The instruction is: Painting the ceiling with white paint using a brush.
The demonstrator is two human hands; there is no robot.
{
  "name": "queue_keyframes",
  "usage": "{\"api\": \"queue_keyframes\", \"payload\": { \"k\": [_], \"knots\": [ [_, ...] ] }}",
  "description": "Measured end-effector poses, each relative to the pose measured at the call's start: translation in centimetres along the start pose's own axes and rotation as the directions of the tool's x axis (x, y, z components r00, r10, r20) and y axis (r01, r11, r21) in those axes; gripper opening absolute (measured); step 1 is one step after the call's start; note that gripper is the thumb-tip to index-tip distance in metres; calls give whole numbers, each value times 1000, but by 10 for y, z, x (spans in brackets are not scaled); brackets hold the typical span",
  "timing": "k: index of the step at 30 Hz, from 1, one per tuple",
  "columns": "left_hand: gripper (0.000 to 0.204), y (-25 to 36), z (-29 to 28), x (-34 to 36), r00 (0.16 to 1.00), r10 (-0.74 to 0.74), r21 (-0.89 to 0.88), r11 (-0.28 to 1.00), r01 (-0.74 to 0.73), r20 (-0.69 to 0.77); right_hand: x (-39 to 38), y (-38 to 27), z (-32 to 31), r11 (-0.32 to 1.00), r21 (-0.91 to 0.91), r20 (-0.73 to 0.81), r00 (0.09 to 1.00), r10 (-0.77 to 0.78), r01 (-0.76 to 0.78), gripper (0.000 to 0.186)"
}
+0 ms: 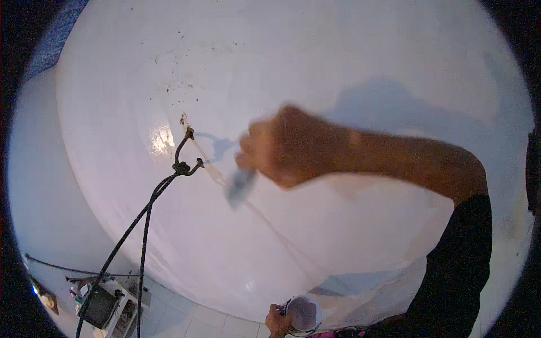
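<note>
My right hand (284, 149) is raised in front of a glossy white wall (338, 236), its fingers closed around a paintbrush (241, 186). Motion smears both the hand and the brush. The pale bristle end points down and left; whether it touches the wall I cannot tell. Low in the picture, my left hand (278, 322) grips the side of a small round paint pot (302, 312) with pale, whitish paint inside. Left of the brush, a dark rope (181, 168) is knotted to a metal hook or loop (190, 134) fixed in the wall.
Two rope strands hang down to the lower left. Brown specks and chips (183, 119) mark the wall above the hook. Below stand a cluttered white shelf unit (127, 312) and a dark boxy screen (100, 307) on a tiled floor (186, 321). Blue fabric (53, 45) hangs upper left.
</note>
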State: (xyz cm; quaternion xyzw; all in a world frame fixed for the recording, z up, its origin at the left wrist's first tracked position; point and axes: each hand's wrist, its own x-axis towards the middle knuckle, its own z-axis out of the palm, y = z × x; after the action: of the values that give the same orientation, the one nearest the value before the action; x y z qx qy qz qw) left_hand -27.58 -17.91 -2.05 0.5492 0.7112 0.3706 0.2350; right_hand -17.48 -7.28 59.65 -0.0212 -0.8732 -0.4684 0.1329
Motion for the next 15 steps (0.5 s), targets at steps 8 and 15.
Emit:
{"api": "queue_keyframes", "payload": {
  "k": [8,15],
  "knots": [
    [49,29,-32,10,995,66,32,997,-64,-74,69,185,-105,943,134,-278,902,330,-303,12],
    [43,19,-25,20,997,-41,107,993,48,-68,112,214,-114,837,-406,-457,874,162,-367,12]
  ]
}}
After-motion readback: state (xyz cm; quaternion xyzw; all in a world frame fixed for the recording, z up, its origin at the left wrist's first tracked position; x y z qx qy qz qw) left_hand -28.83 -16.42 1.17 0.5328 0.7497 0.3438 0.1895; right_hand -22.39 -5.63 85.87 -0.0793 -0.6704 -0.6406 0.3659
